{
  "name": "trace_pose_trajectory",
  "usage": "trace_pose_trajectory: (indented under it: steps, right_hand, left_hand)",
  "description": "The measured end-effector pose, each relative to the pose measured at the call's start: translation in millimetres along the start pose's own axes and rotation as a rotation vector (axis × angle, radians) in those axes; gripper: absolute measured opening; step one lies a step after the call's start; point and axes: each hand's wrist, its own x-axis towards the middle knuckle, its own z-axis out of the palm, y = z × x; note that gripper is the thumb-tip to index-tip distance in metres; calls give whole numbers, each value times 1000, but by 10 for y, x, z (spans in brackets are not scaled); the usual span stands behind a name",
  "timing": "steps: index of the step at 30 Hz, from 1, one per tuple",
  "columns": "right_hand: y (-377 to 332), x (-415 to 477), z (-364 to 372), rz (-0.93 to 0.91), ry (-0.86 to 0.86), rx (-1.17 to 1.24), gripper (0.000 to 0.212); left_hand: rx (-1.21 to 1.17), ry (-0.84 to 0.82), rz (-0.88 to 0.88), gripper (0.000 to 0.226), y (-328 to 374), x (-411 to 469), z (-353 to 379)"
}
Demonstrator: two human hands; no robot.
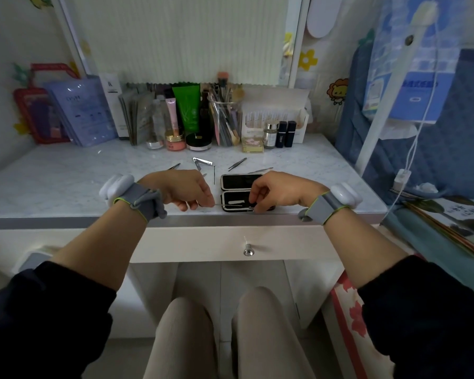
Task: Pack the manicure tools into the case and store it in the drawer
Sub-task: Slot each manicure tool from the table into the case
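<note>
Case (241,184) open flat at front edge of table (66,181), two black halves, one behind the other. Left hand (188,190) clenched, pinching thin metal tool (227,205) by one end, other end lying across near half of case. Right hand (274,191) curled, fingertips pinching near half of case at its front; strap or edge, cannot tell. Loose on table behind the hands: clipper (201,162), tweezers (237,164), pick (214,175) just left of case, a few more slim tools. Drawer (203,246) closed under table edge, knob (248,251) in view.
</note>
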Motion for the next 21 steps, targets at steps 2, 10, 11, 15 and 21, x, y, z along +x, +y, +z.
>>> trace_pose_trajectory:
  steps: [2, 10, 11, 15, 21]
  right_hand:
    - [-3, 0, 4, 0, 5, 11, 25]
    - [13, 6, 12, -1, 9, 24, 25]
    - [17, 10, 14, -1, 8, 26, 25]
    - [34, 21, 13, 0, 7, 21, 25]
    - [38, 30, 12, 1, -6, 15, 26]
  left_hand:
    - [-2, 3, 6, 11, 15, 4, 14]
    - [8, 30, 29, 11, 58, 21, 53]
    - [0, 35, 33, 10, 59, 30, 60]
    - [-50, 59, 49, 6, 60, 79, 96]
    - [-133, 91, 67, 14, 130, 139, 203]
